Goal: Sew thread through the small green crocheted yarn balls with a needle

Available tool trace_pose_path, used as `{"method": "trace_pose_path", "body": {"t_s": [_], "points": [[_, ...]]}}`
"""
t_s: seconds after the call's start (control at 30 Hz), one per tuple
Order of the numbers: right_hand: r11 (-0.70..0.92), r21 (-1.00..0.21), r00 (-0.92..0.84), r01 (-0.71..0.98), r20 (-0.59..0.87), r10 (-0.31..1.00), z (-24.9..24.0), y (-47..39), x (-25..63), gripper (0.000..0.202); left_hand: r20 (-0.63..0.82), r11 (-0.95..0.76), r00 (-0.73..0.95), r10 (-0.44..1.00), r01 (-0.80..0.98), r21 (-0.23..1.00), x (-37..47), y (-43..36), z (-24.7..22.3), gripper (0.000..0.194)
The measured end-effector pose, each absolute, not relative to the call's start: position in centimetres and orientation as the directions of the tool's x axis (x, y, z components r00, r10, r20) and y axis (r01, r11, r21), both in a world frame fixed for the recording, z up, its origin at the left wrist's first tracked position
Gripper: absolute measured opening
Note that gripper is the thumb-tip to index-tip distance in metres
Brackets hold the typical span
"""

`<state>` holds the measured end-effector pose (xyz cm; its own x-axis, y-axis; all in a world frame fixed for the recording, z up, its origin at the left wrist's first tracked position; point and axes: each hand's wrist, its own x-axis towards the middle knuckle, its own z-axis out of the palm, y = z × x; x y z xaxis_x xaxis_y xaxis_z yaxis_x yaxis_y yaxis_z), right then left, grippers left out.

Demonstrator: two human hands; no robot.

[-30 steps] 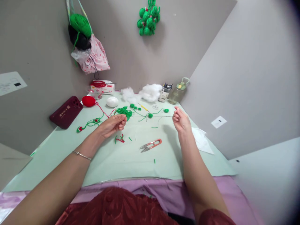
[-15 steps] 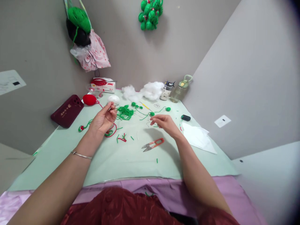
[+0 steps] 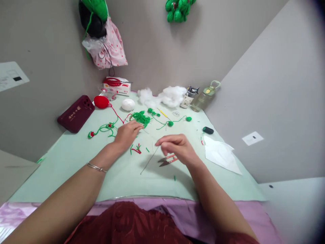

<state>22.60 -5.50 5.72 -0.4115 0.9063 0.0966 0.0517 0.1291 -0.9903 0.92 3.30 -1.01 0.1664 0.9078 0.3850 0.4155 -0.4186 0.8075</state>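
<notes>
My right hand pinches a thin dark thread, whose loose length slants down to the left over the table. Below its fingers lie orange-handled thread snips, partly covered by the hand. My left hand is closed, thumb and fingers together, beside a loose heap of green yarn. A thin pale sliver sticks out from its fingertips, too fine to identify. Red and green yarn scraps lie between the hands. Beyond my right hand are two small green crocheted balls with yarn tails.
A yellow-handled crochet hook, white stuffing, a red yarn ball and a white ball lie farther back. A phone lies left; a black thread spool and white sheets right. A bottle stands behind.
My left hand has turned from palm up to palm down and moved slightly right and down. My right hand has come lower, over the snips, and the dark thread now hangs in plain view.
</notes>
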Motion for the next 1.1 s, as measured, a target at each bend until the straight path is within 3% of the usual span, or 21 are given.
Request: {"method": "trace_pose_path", "body": {"t_s": [0.1, 0.17, 0.3, 0.43, 0.53, 0.63, 0.8, 0.93, 1.1], "points": [[0.144, -0.973, -0.123, -0.182, 0.168, 0.978, 5.8, -4.0, 24.7, 0.021, 0.399, -0.546, 0.375, 0.837, 0.535, 0.644, 1.1, 2.6, -0.9, 0.019], [0.153, -0.936, -0.013, -0.316, 0.165, 0.986, 5.9, -3.2, 25.7, 0.018, 0.38, -0.568, 0.428, 0.82, 0.527, 0.632, 1.2, 2.3, -0.3, 0.018], [0.108, -0.897, 0.036, -0.43, 0.103, 0.994, 5.9, -2.3, 26.8, 0.015, 0.292, -0.407, 0.323, 0.901, 0.387, 0.828, 0.9, 2.2, 0.6, 0.014], [0.057, -0.91, 0.043, -0.412, 0.043, 0.998, 5.7, -2.0, 27.3, 0.015, 0.185, -0.225, 0.213, 0.959, 0.183, 0.957, 0.4, 2.3, 0.7, 0.019], [0.04, -0.959, 0.077, -0.28, 0.019, 0.997, 5.3, -1.8, 27.9, 0.017, 0.071, -0.08, 0.195, 0.978, 0.036, 0.996, 0.0, 2.3, 1.0, 0.023], [0.029, -0.999, 0.118, 0.019, 0.032, 0.992, 5.0, -1.5, 28.7, 0.019, -0.007, 0.028, 0.167, 0.986, -0.127, 0.992, -0.5, 2.3, 1.6, 0.024], [0.011, -0.909, 0.085, 0.417, 0.051, 0.995, 4.9, -1.6, 29.0, 0.022, 0.002, 0.003, 0.029, 1.0, -0.169, 0.986, -1.1, 2.4, 2.3, 0.022], [0.0, -0.835, 0.128, 0.55, 0.084, 0.988, 4.6, -1.4, 29.2, 0.024, 0.036, -0.04, -0.045, 0.998, -0.094, 0.995, -1.5, 2.5, 2.6, 0.019], [-0.019, -0.814, 0.173, 0.581, 0.101, 0.98, 4.0, -0.7, 30.1, 0.025, 0.03, -0.041, -0.116, 0.993, -0.089, 0.995, -1.8, 2.5, 3.1, 0.025]]}}
